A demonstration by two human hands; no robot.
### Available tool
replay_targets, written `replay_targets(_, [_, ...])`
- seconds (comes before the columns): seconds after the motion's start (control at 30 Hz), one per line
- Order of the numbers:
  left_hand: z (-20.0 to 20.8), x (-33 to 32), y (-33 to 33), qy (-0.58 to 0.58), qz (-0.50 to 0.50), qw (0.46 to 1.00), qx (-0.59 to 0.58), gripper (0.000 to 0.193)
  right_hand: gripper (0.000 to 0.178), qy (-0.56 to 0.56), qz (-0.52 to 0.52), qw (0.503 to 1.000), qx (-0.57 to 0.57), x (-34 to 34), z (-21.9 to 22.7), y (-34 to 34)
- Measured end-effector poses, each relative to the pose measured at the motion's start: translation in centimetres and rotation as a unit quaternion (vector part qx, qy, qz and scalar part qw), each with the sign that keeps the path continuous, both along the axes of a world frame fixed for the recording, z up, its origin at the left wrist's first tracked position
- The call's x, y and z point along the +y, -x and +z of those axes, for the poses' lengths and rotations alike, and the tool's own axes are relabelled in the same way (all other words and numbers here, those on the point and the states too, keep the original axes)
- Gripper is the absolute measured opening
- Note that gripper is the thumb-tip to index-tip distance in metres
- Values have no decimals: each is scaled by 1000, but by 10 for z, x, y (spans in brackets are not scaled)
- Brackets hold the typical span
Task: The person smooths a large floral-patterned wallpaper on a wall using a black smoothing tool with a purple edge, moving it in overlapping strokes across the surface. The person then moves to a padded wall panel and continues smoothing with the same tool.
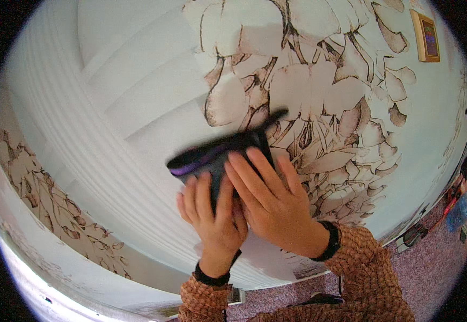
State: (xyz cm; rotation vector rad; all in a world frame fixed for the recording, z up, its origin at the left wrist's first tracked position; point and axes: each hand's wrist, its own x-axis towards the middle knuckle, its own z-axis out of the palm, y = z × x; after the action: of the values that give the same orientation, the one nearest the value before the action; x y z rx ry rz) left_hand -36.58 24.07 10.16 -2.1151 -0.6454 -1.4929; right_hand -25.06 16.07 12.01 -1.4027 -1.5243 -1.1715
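Left hand (209, 212), right hand (270, 203) on black pouch (217, 164), grip closure unclear; framed panel's (431, 38) markings unreadable

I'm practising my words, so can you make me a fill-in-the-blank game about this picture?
The strip along the dark pouch is coloured ____.
Counting the left hand and right hand, ____ hands touch the dark pouch.
The cuffs around the wrists are ____.
The tan picture frame is at the picture's upper ____.

Missing words: purple; two; black; right.
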Motion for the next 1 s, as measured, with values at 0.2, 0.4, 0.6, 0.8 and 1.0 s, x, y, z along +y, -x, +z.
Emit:
replay_targets(0.2, [-64,-22,-5,-57,-46,994,79,32,45,35,-36,997,-53,-25,-55,-13])
replay_targets(0.4, [-16,-17,-24,-20,-22,999,36,35,44,4,-6,1000,17,-15,-13,-29])
replay_targets(0.6, [-45,-21,-34,-41,-27,997,56,31,37,36,-19,999,1,-24,-40,-38])
replay_targets(0.8, [-137,-42,-26,3,-35,996,77,25,39,129,-31,989,-59,-43,-135,-44])
replay_targets(1.0, [-112,-37,-27,-7,-4,995,99,25,38,115,-15,992,-44,-36,-120,-55])
